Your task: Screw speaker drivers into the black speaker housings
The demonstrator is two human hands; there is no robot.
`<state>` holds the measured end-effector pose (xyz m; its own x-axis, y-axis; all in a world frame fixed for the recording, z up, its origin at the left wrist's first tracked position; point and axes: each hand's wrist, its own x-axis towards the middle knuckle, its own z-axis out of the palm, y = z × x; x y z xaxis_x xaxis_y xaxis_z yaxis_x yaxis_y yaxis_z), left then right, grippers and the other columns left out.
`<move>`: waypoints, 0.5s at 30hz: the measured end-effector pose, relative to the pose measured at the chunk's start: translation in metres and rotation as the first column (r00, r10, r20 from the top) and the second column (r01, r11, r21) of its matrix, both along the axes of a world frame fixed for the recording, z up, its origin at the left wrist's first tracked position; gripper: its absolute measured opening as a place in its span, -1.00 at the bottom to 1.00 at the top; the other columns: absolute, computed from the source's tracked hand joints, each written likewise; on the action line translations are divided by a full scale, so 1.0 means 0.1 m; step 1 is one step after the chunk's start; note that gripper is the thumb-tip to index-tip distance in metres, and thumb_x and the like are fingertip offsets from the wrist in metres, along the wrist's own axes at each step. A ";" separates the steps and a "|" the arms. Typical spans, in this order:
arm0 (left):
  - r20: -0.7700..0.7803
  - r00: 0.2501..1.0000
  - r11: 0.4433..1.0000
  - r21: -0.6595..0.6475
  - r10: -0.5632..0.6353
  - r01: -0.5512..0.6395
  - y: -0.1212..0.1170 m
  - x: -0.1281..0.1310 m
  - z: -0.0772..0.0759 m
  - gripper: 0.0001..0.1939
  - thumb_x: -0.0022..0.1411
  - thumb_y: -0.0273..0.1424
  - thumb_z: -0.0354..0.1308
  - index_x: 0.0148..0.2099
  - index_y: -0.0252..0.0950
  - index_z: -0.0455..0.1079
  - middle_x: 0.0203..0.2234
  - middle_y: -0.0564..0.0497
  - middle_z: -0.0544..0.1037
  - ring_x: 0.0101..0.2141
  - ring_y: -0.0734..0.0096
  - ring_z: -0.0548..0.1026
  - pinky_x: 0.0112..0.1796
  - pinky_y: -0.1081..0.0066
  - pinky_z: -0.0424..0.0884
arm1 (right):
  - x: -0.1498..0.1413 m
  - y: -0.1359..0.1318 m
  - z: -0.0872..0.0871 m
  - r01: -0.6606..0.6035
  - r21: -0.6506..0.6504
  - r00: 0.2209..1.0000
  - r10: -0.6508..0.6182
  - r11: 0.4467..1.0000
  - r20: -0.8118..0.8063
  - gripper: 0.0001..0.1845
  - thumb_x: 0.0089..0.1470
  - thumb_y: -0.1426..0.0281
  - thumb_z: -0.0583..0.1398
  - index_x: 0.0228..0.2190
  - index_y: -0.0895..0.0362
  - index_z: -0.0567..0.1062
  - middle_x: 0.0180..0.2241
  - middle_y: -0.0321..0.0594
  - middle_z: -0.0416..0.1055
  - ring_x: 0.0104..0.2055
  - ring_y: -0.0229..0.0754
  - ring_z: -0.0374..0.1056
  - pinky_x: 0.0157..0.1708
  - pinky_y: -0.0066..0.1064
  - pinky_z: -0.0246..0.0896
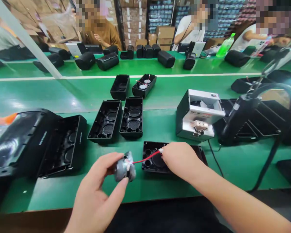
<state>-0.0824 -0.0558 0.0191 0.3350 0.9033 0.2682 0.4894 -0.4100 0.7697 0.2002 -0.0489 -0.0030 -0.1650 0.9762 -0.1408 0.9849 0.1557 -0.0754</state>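
In my left hand, between thumb and fingers, is a small round grey speaker driver, held above the bench near the front edge. A red wire runs from it to the right. My right hand is closed on the wire's far end, where a white connector shows at the fingertips. Beneath that hand lies an open black speaker housing, partly hidden by the hand and forearm. Two more open housings, one left and one right, lie farther back with round grilles inside.
A white-and-black machine stands right of centre. At left are a black shell and a tilted housing. Behind lies a housing with two drivers. A black arm with a hose rises at right. Co-workers sit across the green bench.
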 end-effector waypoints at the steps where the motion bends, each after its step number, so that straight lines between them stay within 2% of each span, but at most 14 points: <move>1: -0.052 0.995 0.996 0.037 -0.081 0.083 0.10 0.10 0.06 -0.59 0.43 -0.41 0.20 0.27 -0.02 0.42 0.14 -0.02 0.54 0.07 0.28 0.60 0.08 0.30 0.61 | 0.03 -0.02 0.02 0.016 0.006 1.000 -0.015 1.000 -0.017 -0.67 0.38 0.32 0.30 -0.43 0.18 0.49 -0.49 -0.33 0.44 -0.44 -0.25 0.40 -0.33 -0.37 0.40; 4: -0.199 0.931 0.945 0.048 -0.307 0.322 0.38 0.42 0.20 -0.56 0.39 -0.52 0.19 0.23 -0.01 0.45 0.15 0.00 0.50 0.07 0.31 0.57 0.06 0.32 0.57 | 0.25 -0.20 0.08 0.065 0.066 0.990 -0.055 0.996 -0.132 -0.80 0.35 0.45 0.23 -0.38 0.12 0.48 -0.48 -0.34 0.43 -0.48 -0.24 0.34 -0.44 -0.39 0.22; 7: -0.390 0.804 0.875 -0.009 -0.448 0.484 0.57 0.73 0.23 -0.50 0.31 -0.59 0.21 0.22 -0.05 0.47 0.09 0.00 0.54 -0.05 0.28 0.61 -0.05 0.29 0.58 | 0.54 -0.44 0.09 0.078 0.130 0.961 -0.040 0.988 -0.274 -0.84 0.31 0.50 0.20 -0.35 0.07 0.47 -0.45 -0.36 0.43 -0.48 -0.25 0.30 -0.48 -0.37 0.14; 11: -0.610 0.641 0.818 -0.020 -0.466 0.575 0.70 1.06 0.15 -0.53 0.25 -0.58 0.29 0.17 -0.13 0.51 0.01 -0.03 0.63 -0.04 0.11 0.64 -0.04 0.16 0.58 | 0.78 -0.66 -0.01 0.002 0.219 0.917 0.085 0.976 -0.389 -0.81 0.36 0.50 0.15 -0.30 0.06 0.51 -0.30 -0.28 0.51 -0.29 -0.17 0.38 -0.32 -0.30 0.24; 13: -0.650 0.593 0.797 -0.035 -0.476 0.603 0.73 1.15 0.11 -0.55 0.24 -0.55 0.34 0.15 -0.13 0.52 0.01 -0.03 0.66 -0.03 0.06 0.66 -0.03 0.12 0.58 | 0.82 -0.68 -0.07 -0.015 0.271 0.902 0.130 0.962 -0.412 -0.79 0.41 0.50 0.14 -0.26 0.07 0.53 -0.26 -0.27 0.56 -0.21 -0.14 0.41 -0.21 -0.26 0.26; 15: -0.662 0.575 0.796 -0.054 -0.480 0.603 0.74 1.20 0.07 -0.53 0.23 -0.53 0.39 0.16 -0.14 0.52 0.03 -0.03 0.67 -0.05 0.05 0.67 -0.06 0.11 0.61 | 0.84 -0.67 -0.11 -0.005 0.312 0.892 0.146 0.950 -0.429 -0.82 0.44 0.49 0.16 -0.20 0.08 0.56 -0.20 -0.27 0.61 -0.15 -0.12 0.43 -0.13 -0.21 0.26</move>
